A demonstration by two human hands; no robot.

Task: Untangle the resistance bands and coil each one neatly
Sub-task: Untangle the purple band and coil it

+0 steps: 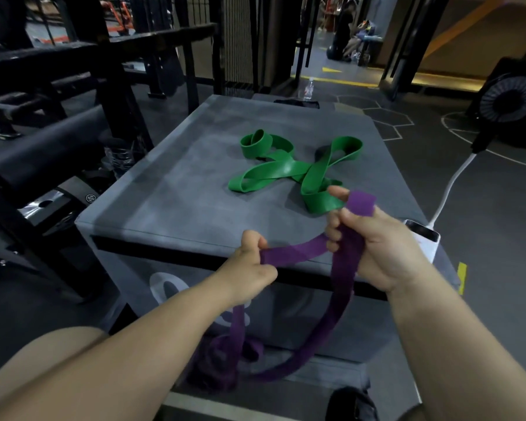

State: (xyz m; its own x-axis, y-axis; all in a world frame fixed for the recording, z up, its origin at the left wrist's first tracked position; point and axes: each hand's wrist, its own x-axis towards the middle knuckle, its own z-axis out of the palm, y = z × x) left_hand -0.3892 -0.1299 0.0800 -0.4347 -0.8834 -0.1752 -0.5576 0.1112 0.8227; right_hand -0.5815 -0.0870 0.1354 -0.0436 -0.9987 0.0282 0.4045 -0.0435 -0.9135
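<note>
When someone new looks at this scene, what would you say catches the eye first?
The bright green band stands out most, lying in tangled loops on top of the grey padded box. In front of it, the left hand and right hand both grip a purple band. A short stretch runs between them, and the rest hangs down in front of the box to a bunch below.

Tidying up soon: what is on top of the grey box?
A tangled green band lies on the grey box. A white device shows at its right edge, partly covered by the right hand holding the purple band.
</note>
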